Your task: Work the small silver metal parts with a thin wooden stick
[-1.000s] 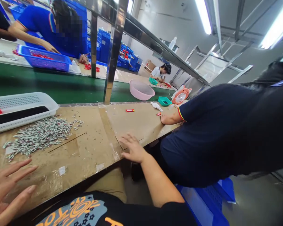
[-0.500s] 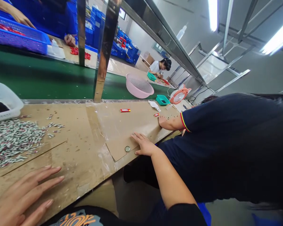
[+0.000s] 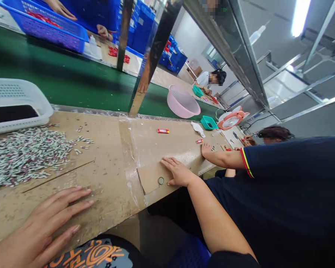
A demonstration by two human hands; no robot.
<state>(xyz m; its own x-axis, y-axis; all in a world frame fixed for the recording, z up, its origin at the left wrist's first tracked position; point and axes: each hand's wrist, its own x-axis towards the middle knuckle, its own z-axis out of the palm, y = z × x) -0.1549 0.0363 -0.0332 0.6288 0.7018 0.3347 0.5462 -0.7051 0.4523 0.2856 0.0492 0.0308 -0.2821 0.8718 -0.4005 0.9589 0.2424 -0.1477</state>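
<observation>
My left hand (image 3: pixel 60 219) lies on the brown table with its fingers spread, holding nothing. Just beyond its fingertips is a thin brown stick (image 3: pixel 60 175), and past that a wide heap of small pale green and dark pieces (image 3: pixel 30 154). My right hand (image 3: pixel 179 173) rests flat near the table's front edge, fingers stretched out and nothing in them. Beside its thumb sits a small round metal cap (image 3: pixel 161 181) on a flat piece of cardboard (image 3: pixel 147 178). Farther back lies a small red and yellow packet (image 3: pixel 163 131).
A white basket (image 3: pixel 46 111) stands behind the heap. A metal post (image 3: pixel 149 67) rises at the table's back edge, along a green belt (image 3: pixel 100 87). A pink basin (image 3: pixel 181 106), a teal tray (image 3: pixel 208 123) and a pink fan (image 3: pixel 231 120) stand farther right. A co-worker in a dark shirt (image 3: pixel 290 178) sits close on my right.
The view has shifted, so the table and its things appear farther right. Both my hands stay on the table with fingers spread. Another person's head now shows beyond the co-worker.
</observation>
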